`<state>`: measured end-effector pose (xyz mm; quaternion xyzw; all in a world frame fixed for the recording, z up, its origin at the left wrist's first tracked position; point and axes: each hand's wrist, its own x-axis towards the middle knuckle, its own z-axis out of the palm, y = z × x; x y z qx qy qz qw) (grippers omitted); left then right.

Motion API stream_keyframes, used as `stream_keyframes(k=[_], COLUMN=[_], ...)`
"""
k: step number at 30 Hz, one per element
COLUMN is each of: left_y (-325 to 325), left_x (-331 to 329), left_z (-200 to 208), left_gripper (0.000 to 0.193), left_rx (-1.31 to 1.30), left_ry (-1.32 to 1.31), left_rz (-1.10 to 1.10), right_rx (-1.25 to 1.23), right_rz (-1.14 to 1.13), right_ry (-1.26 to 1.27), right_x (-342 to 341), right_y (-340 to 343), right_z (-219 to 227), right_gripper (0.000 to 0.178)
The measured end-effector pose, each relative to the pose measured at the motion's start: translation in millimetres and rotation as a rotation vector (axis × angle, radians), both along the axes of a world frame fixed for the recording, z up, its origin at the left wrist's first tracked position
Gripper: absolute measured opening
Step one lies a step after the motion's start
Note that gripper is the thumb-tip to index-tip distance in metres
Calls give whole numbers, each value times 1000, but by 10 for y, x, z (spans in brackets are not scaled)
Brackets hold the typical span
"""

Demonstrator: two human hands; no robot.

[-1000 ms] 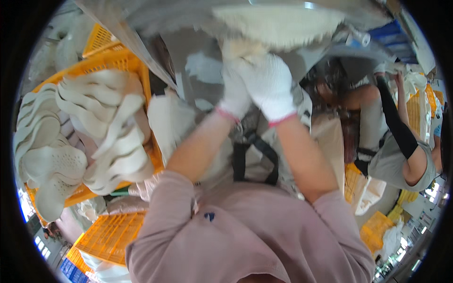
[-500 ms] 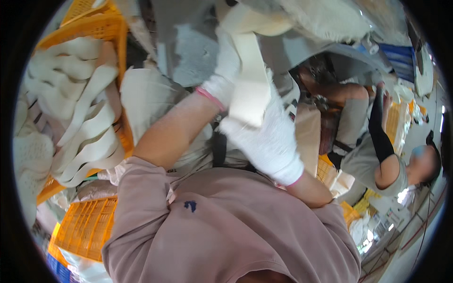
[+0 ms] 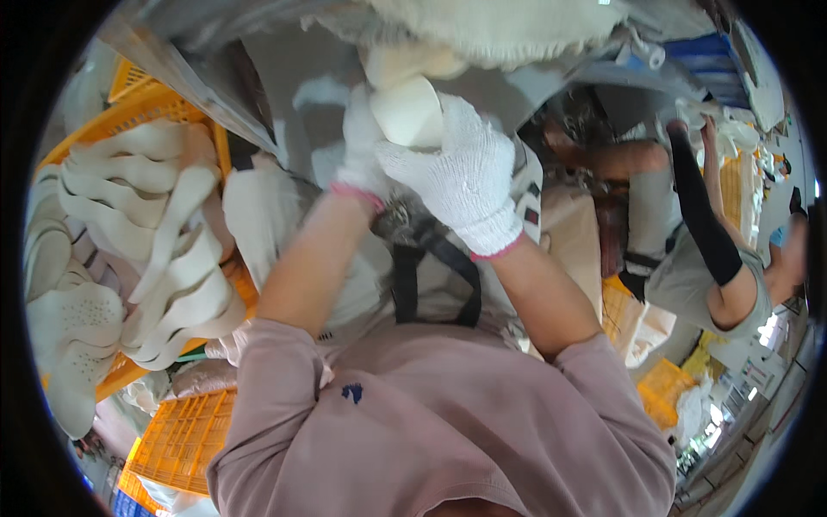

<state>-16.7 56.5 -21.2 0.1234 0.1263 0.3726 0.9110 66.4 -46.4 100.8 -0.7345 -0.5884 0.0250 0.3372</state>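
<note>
A white shoe insole [image 3: 408,114] is held in front of me, its rounded end turned up toward my view. My right hand [image 3: 465,177], in a white knit glove with a pink cuff, is closed on its right side and lower end. My left hand [image 3: 357,138], gloved the same way, grips it from the left, with its fingers partly hidden behind it. Just beyond lies a cream-coloured rounded piece [image 3: 412,64]; whether it belongs to the same insole I cannot tell. A fuzzy white mass [image 3: 508,30] hangs over the far side.
On the left, an orange crate [image 3: 226,153] is heaped with white insoles [image 3: 185,280], some perforated. Another orange crate [image 3: 185,439] stands nearer. To the right sits a co-worker [image 3: 702,280] with a black arm sleeve, beside a tan sheet [image 3: 568,246].
Both hands have shifted left, and the right one has moved away from my body. The insole has tilted, so it looks shorter. The co-worker's arms have moved slightly.
</note>
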Motion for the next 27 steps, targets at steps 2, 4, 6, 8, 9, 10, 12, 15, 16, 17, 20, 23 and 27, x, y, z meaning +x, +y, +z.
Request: stream_keyframes(k=[2,4,6,8,9,10,12,15,16,17,20,23,27], left_y=[-140,-203,-209,-195,-181,-182,-186,-67,21,137,355,171,-422], left_x=[76,124,130,107,85,80,96,246,336,378,376,215,236], left_z=[149,272,309,222,140,42,-188,-549,-644,-718,-759,-538,-62], left_gripper=[57,60,58,55,54,49,43,31,30,30,30,34,54], left_rx=[191,91,-277,-294,-168,216,349,855,485,411,648,522,-96], left_ry=[384,258,152,44,-80,193,325,675,334,321,995,1335,226], left_rz=[317,350,238,192,220,230,262,341,240,236,443,527,283], right_rx=[-41,-13,-190,-122,-42,-150,-346,-451,-384,-370,-540,-578,-455], right_rz=[65,228,117,100,155,222,251,205,203,217,404,698,-24], right_ry=[-106,-114,290,362,353,319,711,896,745,635,1017,5,736], right_x=[26,90,83,68,79,123,145,4,-23,-15,264,147,186], right_y=[73,174,136,43,37,79,18,-286,-426,-437,58,-190,-1042], right_z=[12,2,35,31,36,69,146,303,184,93,143,386,277], right_gripper=[52,52,56,56,55,67,71,94,103,92,58,44,51])
